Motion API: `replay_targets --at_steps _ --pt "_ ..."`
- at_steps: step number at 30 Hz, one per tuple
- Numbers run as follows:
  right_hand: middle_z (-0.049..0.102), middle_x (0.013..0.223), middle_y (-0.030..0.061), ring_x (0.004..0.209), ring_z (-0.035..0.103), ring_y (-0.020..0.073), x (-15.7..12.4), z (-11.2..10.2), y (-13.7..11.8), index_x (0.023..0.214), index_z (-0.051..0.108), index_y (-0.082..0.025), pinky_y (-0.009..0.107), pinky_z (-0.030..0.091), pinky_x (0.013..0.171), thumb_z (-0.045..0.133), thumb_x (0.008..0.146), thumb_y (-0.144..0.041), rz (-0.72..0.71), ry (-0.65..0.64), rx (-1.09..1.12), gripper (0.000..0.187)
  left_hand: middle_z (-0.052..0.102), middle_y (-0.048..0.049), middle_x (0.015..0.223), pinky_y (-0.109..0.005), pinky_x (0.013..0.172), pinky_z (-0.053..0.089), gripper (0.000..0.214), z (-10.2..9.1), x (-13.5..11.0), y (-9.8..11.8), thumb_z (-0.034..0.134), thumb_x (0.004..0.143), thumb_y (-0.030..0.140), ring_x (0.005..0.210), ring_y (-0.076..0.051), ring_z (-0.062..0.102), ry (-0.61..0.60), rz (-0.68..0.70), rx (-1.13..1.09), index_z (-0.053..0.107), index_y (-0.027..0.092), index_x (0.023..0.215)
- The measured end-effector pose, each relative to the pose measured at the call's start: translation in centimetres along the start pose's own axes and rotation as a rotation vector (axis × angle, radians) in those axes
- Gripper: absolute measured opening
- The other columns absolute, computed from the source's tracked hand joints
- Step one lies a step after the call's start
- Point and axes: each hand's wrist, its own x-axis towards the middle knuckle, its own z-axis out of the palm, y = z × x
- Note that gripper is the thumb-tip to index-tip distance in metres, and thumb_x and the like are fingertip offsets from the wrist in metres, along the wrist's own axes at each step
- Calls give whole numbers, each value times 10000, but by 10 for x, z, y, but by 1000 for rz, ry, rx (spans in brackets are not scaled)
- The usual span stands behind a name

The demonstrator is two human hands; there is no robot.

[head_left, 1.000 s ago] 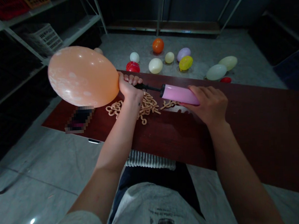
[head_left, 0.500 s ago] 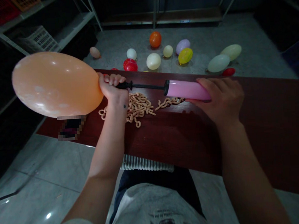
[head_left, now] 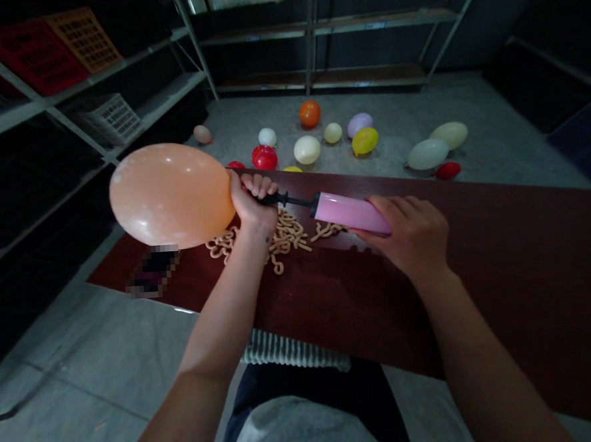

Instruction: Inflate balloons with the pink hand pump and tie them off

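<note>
My left hand point(head_left: 255, 200) is closed round the neck of a large orange balloon point(head_left: 171, 195) and the black nozzle end of a balloon pump. The balloon is swollen and points to the left. My right hand point(head_left: 409, 234) grips the pink barrel of the balloon pump point(head_left: 348, 212). A short stretch of black rod shows between the barrel and my left hand. Under the pump, a pile of curly tan uninflated balloons point(head_left: 289, 235) lies on the dark red table point(head_left: 340, 298), partly hidden by my left forearm.
A blurred-out flat object point(head_left: 154, 271) lies at the table's left end. Several inflated balloons, among them an orange one point(head_left: 310, 114) and a yellow one point(head_left: 365, 141), rest on the floor beyond. Metal shelves point(head_left: 367, 76) stand behind; crates point(head_left: 84, 40) fill shelves at left.
My hands have come closer together, so less of the pump's rod shows. The balloon appears further right and lower. The view has tilted up, showing more shelving.
</note>
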Motion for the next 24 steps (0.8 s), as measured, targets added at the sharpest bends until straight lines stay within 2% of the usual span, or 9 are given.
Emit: replay_targets --at_steps 5,10,15,19,24 --pt "722 931 94 775 643 230 0 9 -20 1086 645 -176 329 423 669 568 829 -597 19 -51 66 500 101 40 486 -275 469 176 566 2 -9 -14 305 1022 413 386 -83 162 -8 -23 24 129 154 550" --pt "737 911 63 725 677 227 -1 14 -29 1082 651 -246 332 460 623 532 850 -598 9 -72 87 438 70 30 491 -297 485 122 536 3 -12 -19 305 1022 364 386 -91 128 84 -12 39 74 143 592" --pt "732 950 70 777 682 235 -1 18 -20 1135 647 -222 337 474 666 528 841 -623 -33 -54 92 511 95 25 494 -308 500 119 531 4 -10 -16 299 1022 359 382 -93 140 123 -7 34 82 146 586" --pt "727 947 78 811 667 229 0 20 -10 1145 648 -181 326 457 700 530 845 -614 -69 -5 25 539 35 40 540 -313 516 105 543 0 -4 -10 278 1038 394 387 -89 144 113 43 -4 84 159 587" --pt "721 990 70 846 645 231 -5 24 11 1172 627 -187 338 429 742 563 850 -554 -93 38 -79 492 -12 37 584 -328 540 89 530 -8 7 2 307 1039 393 393 -82 151 95 92 -59 37 167 643"
